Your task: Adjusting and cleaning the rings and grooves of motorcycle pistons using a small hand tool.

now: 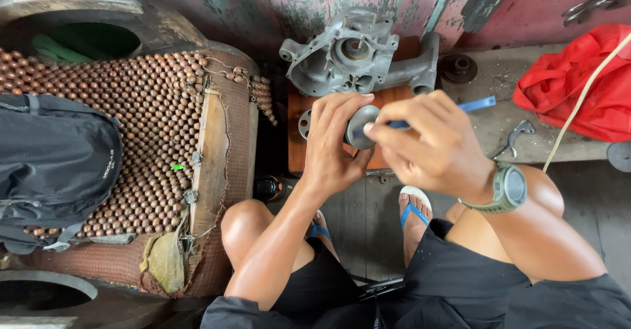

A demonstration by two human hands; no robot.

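My left hand (332, 141) grips a round grey metal disc part (361, 126) at chest height above a small reddish wooden board (297, 151). My right hand (427, 146), with a grey watch on the wrist, pinches a thin blue-handled tool (476, 104) whose tip meets the disc. Beyond the hands, a grey cast-metal engine casing (348, 56) rests on the far end of the board. A small round metal piece (304, 124) lies on the board left of my left hand.
A seat cover of wooden beads (158, 118) lies at left with a black backpack (56, 164) on it. A red plastic bag (578, 86), a dark round gear (458, 68) and a metal wrench-like piece (516, 138) sit on the wooden floor at right. My feet wear blue sandals (413, 204).
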